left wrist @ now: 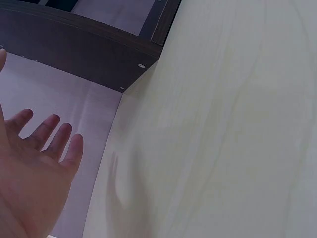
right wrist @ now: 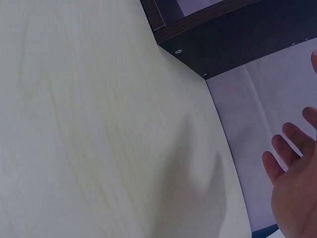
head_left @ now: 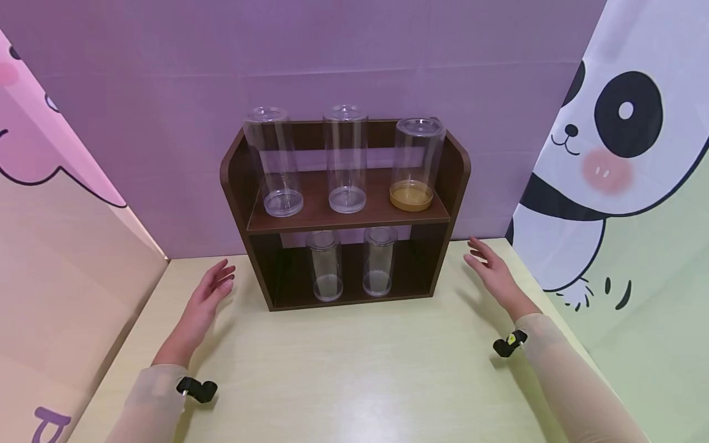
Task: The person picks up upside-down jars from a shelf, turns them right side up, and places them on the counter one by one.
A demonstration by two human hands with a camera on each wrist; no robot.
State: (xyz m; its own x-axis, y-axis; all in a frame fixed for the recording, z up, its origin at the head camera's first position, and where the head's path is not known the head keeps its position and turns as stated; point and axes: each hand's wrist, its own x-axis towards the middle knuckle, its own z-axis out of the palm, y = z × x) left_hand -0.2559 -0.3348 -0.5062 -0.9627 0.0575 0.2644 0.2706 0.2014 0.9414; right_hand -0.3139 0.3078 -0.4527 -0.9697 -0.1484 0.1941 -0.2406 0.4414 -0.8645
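My left hand (head_left: 204, 301) is raised over the table to the left of a dark brown two-tier shelf (head_left: 349, 226), fingers relaxed and holding nothing. On the other side, my right hand (head_left: 495, 275) hovers right of the shelf, its fingers loosely extended with nothing in them. Three upside-down-looking clear cylinders stand on the upper tier: a left clear jar (head_left: 277, 163), a middle clear jar (head_left: 346, 160) and a wider jar with a yellow-brown base (head_left: 411, 195). Below stand two smaller clear jars, one left (head_left: 325, 264) and one right (head_left: 379, 261). In both wrist views the palms face the shelf's sides.
The pale wood-grain table (head_left: 354, 369) carries the shelf at its back edge, against a purple backdrop (head_left: 166, 154). A panel with a panda picture (head_left: 626, 141) borders the right, and a pink-and-cream panel (head_left: 55, 215) the left. Each wrist wears a small black camera.
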